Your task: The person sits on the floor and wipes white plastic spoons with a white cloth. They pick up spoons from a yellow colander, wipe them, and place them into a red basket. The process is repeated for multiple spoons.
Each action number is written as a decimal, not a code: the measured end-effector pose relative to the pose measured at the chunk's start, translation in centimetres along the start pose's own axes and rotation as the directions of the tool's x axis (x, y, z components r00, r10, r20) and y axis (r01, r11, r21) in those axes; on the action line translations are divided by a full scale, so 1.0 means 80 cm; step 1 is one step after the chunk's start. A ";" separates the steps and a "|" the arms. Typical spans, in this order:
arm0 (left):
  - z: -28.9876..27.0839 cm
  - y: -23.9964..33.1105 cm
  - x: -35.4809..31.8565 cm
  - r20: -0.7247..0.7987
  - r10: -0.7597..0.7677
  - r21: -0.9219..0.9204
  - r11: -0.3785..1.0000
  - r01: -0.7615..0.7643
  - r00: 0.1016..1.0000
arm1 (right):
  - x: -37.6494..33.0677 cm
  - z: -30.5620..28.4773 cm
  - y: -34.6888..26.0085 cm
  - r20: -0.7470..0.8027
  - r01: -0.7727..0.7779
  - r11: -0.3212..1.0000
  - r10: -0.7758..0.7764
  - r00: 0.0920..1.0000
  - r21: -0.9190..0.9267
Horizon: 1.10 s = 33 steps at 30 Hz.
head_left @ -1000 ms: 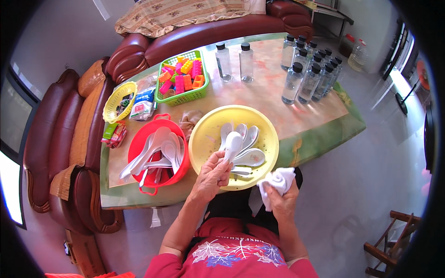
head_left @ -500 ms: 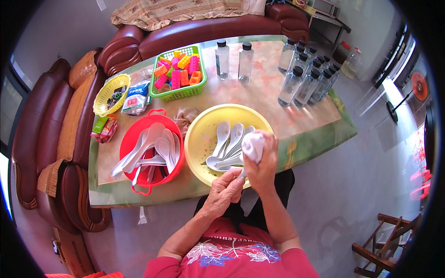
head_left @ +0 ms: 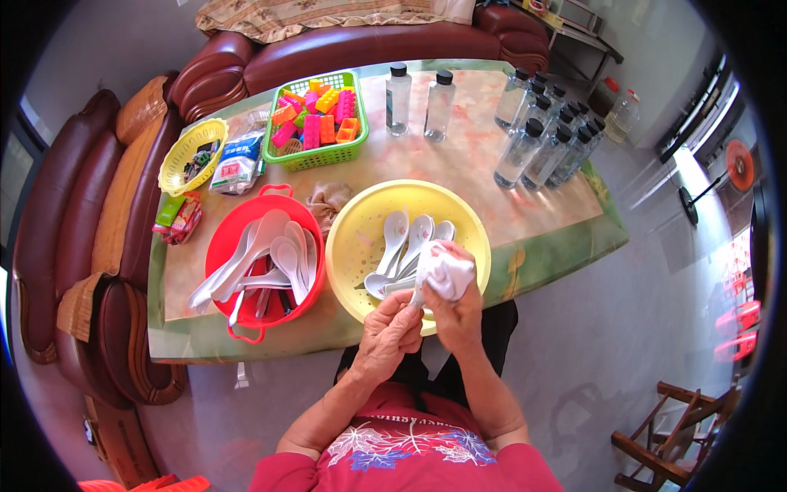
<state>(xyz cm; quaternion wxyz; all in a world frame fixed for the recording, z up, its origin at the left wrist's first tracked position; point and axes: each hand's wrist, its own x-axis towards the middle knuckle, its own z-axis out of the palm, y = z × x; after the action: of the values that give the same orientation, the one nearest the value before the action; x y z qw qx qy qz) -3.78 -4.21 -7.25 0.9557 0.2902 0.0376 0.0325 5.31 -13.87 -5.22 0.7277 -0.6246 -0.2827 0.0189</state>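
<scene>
- Fingers point(head_left: 456, 305) of our right hand point(head_left: 459, 316) are curled tight around a bunched white cloth point(head_left: 444, 271), which sits on top of that hand.
- Our left hand point(head_left: 392, 328) presses against it from the left, fingers bent and closed on what looks like a white spoon handle going into the cloth; the spoon itself is mostly hidden.
- Both hands touch each other over the near rim of the yellow bowl point(head_left: 352, 246), which holds several white spoons point(head_left: 402, 242).
- Just to the left we see a red basket point(head_left: 238, 225) with more white spoons and utensils.
- Farther back on the marbled table point(head_left: 475, 172) stand a green basket of coloured blocks point(head_left: 316, 123), a small yellow basket point(head_left: 190, 152) and clear bottles with black caps point(head_left: 533, 135).
- Beyond the table runs a dark red sofa point(head_left: 344, 45).
</scene>
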 end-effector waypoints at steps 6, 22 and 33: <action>0.023 -0.006 0.004 -0.226 0.159 0.067 0.987 -0.148 0.961 | -0.032 0.011 -0.015 0.293 0.423 0.798 -0.320 0.901 -0.429; 0.013 -0.003 0.001 -0.070 -0.003 0.100 0.995 0.010 0.998 | 0.004 -0.004 0.019 -0.071 -0.211 0.872 0.268 0.961 0.441; 0.015 0.000 0.009 -0.279 0.084 0.136 0.990 -0.047 0.957 | -0.045 0.008 0.001 0.122 0.290 0.832 -0.264 0.957 -0.473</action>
<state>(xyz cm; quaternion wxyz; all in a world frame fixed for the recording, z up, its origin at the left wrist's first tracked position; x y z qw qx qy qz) -2.91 -4.85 -6.30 0.9182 0.3444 0.1667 0.1028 2.04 -14.64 -6.67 0.5347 -0.7390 -0.3845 -0.1418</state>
